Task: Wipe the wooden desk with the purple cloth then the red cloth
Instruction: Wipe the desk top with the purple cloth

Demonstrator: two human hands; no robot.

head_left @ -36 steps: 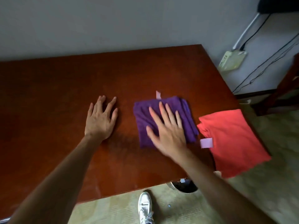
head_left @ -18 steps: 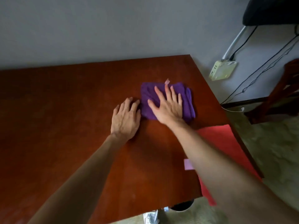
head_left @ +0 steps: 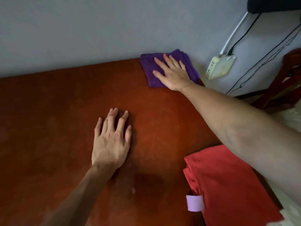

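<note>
The folded purple cloth (head_left: 150, 71) lies at the far right corner of the reddish wooden desk (head_left: 57, 128), against the grey wall. My right hand (head_left: 172, 72) presses flat on it with fingers spread, arm stretched out. My left hand (head_left: 112, 141) rests palm down on the bare desk near the middle, holding nothing. The folded red cloth (head_left: 228, 185) with a pale lilac tag (head_left: 194, 203) sits at the near right edge of the desk, partly under my right forearm.
A cream power adapter (head_left: 219, 67) with black cables hangs on the wall right of the desk. A dark red wooden chair (head_left: 283, 85) stands at the far right. Pale carpet shows past the desk's right edge.
My right hand has pushed the purple cloth away from me, from the desk's middle to the far right corner. My left hand stays flat on the desk.
</note>
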